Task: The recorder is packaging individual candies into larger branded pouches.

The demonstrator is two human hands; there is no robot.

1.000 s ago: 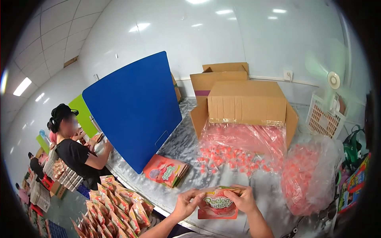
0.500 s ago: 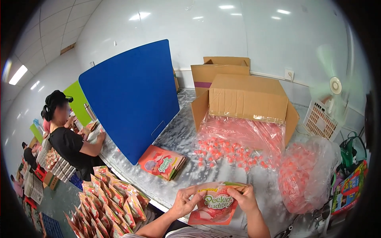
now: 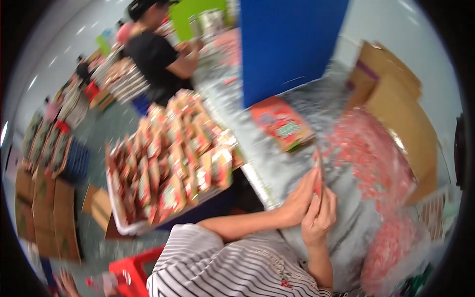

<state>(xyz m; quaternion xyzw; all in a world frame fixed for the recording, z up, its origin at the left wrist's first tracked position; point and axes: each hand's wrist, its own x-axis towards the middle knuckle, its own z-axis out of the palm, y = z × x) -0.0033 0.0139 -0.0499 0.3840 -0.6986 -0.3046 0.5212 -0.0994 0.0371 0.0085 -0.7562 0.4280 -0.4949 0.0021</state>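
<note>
Both my hands are at a red candy pouch (image 3: 318, 174), which stands turned nearly edge-on over the table. My left hand (image 3: 297, 199) presses along its left face with closed fingers. Gripping its lower part, my right hand (image 3: 319, 217) is closed too. The pouch's inside is hidden. Beyond my hands lies a stack of flat red pouches (image 3: 282, 121) on the grey table. To the right, small red-and-white wrapped candies (image 3: 366, 175) spill from a pink plastic liner.
A white crate (image 3: 123, 228) packed with upright filled pouches stands left of the table. Blue divider (image 3: 292, 44) behind; an opened cardboard box (image 3: 413, 121) and a clear bag of candies (image 3: 391, 247) at right. A person in black (image 3: 153, 62) works far left; a red stool (image 3: 131, 270) is below.
The view has swung to the left and down, bringing the whole crate into sight. The pouch has gone from front-facing to edge-on, and my hands have come closer together.
</note>
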